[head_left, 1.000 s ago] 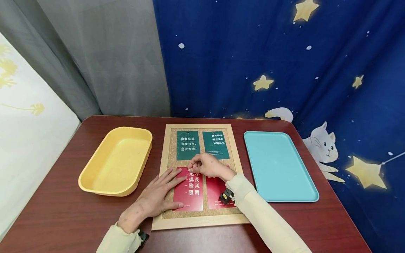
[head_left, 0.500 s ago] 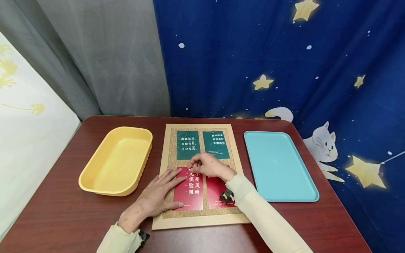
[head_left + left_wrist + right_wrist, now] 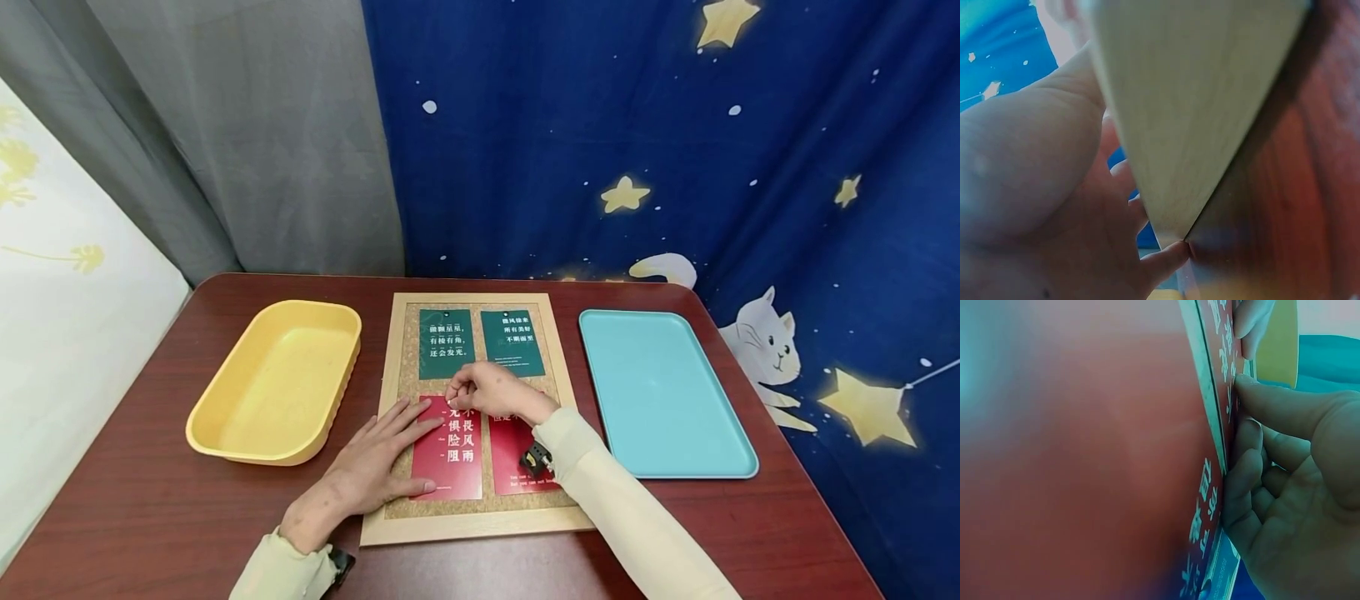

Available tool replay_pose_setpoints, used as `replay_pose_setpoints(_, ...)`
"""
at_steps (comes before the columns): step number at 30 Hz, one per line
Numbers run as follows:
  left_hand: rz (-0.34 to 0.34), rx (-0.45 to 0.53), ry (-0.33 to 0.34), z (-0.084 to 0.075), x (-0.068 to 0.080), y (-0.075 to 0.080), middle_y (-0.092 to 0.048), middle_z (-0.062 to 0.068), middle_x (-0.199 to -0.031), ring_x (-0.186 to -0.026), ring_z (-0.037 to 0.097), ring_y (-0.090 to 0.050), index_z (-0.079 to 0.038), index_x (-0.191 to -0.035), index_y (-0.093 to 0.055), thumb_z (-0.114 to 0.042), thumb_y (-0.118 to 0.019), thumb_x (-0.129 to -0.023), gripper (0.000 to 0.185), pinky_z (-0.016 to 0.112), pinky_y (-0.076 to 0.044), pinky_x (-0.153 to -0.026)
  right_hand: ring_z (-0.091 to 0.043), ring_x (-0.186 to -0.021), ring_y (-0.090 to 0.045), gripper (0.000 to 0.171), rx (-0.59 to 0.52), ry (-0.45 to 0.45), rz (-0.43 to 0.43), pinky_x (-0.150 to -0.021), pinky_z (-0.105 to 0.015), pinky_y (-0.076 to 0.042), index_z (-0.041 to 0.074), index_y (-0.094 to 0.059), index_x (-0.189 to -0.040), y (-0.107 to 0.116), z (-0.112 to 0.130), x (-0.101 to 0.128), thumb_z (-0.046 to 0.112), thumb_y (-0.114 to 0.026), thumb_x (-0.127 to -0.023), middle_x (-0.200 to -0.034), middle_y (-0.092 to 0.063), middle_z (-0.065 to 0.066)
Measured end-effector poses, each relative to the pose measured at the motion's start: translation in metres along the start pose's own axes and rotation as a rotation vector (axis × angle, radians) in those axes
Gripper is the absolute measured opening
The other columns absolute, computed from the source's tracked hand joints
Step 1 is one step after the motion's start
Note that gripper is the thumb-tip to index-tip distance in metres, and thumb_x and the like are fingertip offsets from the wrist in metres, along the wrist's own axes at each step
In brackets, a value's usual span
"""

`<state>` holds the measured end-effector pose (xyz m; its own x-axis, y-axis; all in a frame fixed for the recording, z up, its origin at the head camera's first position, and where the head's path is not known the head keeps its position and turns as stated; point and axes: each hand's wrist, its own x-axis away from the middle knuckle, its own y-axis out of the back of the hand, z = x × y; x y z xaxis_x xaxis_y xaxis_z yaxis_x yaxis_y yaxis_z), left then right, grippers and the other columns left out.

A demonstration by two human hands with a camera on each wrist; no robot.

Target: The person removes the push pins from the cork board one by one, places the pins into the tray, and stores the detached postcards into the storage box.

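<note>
A wood-framed cork board [image 3: 472, 525] lies on the table with two green cards [image 3: 446, 333] at its far end and two red cards nearer me. My left hand [image 3: 408, 446] rests flat, fingers straight, on the left red card [image 3: 448, 454] and the board's left edge. My right hand [image 3: 454, 395] has its fingers curled, pinching what looks like a small white pin at that card's top edge. The right forearm covers part of the right red card [image 3: 517, 454]. The right wrist view shows the fingertips [image 3: 1254, 384] meeting at the red card [image 3: 1210, 487].
A yellow tub [image 3: 277, 383] stands left of the board, a flat teal tray [image 3: 660, 392] to its right, both on a dark red table [image 3: 150, 500]. Blue starry cloth and grey curtain hang behind. The left wrist view shows only my palm [image 3: 1041, 206] and the board's frame [image 3: 1197, 112].
My right wrist has shifted slightly up the board. The left hand and the cards have not moved.
</note>
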<state>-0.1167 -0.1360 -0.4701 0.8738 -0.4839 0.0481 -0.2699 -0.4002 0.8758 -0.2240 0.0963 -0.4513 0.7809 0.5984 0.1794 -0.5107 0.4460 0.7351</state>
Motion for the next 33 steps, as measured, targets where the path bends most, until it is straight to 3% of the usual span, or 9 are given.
replay_pose_setpoints(22, -0.002, 0.008, -0.007, -0.0011, 0.0002, -0.0001, -0.032, 0.006, -0.172, -0.162, 0.038, -0.020, -0.026, -0.155, -0.050, -0.055, -0.081, -0.085, 0.082, 0.071, -0.025, -0.124, -0.011, -0.086, -0.056, 0.008, -0.031, -0.006, 0.039, -0.081, -0.026, -0.049, 0.014, -0.077, -0.099, 0.0048, 0.0016, 0.0025, 0.015, -0.069, -0.101, -0.096, -0.064, 0.001)
replay_pose_setpoints(29, 0.002, -0.003, -0.002, -0.0006, 0.0001, 0.0006, -0.031, 0.006, -0.173, -0.162, 0.038, -0.020, -0.026, -0.156, -0.049, -0.056, -0.081, -0.085, 0.083, 0.070, -0.025, -0.124, -0.012, -0.086, -0.054, 0.009, -0.154, 0.022, 0.063, -0.079, -0.024, -0.049, 0.010, -0.079, -0.102, 0.0065, -0.0047, 0.0059, 0.012, -0.070, -0.099, -0.094, -0.063, -0.001)
replay_pose_setpoints(33, 0.001, -0.004, -0.003, -0.0001, -0.0003, 0.0004, -0.031, 0.007, -0.172, -0.162, 0.038, -0.020, -0.026, -0.156, -0.049, -0.056, -0.081, -0.085, 0.083, 0.069, -0.025, -0.125, -0.012, -0.086, -0.054, 0.010, -0.154, 0.044, 0.056, -0.078, -0.023, -0.048, 0.010, -0.079, -0.104, 0.0057, -0.0079, 0.0068, 0.015, -0.071, -0.100, -0.094, -0.064, -0.001)
